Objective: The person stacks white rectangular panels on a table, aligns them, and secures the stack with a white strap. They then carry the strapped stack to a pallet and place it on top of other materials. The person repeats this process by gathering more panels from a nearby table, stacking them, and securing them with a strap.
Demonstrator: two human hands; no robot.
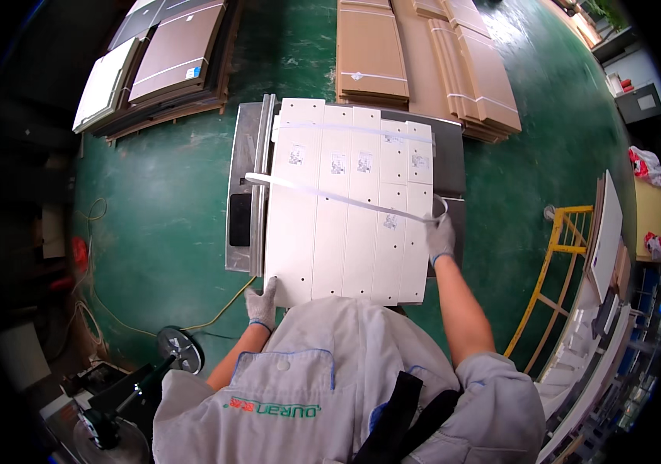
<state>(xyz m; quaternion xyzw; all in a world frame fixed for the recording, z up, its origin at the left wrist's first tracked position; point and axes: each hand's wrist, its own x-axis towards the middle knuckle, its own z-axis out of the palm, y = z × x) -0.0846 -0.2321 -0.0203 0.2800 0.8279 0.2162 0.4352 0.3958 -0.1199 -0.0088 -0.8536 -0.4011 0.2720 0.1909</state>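
A stack of long white panels [330, 251] with dark holes and small printed labels lies in front of me. A white strapping band [346, 200] runs loosely across it, rising in a small loop at the right end. My right hand [441, 237], in a grey glove with a blue cuff, is closed on that end of the band at the stack's right edge. At the near left corner of the stack, my left hand [262, 304], gloved alike, rests with thumb and fingers apart against the panels. A second flat strap [315, 125] crosses the far part of the stack.
The stack lies on a grey metal strapping machine [239, 155]. Strapped brown boards [373, 54] and grey-brown boards [176, 58] stand on the floor beyond. To the right is a yellow metal frame [551, 267]. A strap reel [180, 350] and a yellow cable [221, 311] are at left.
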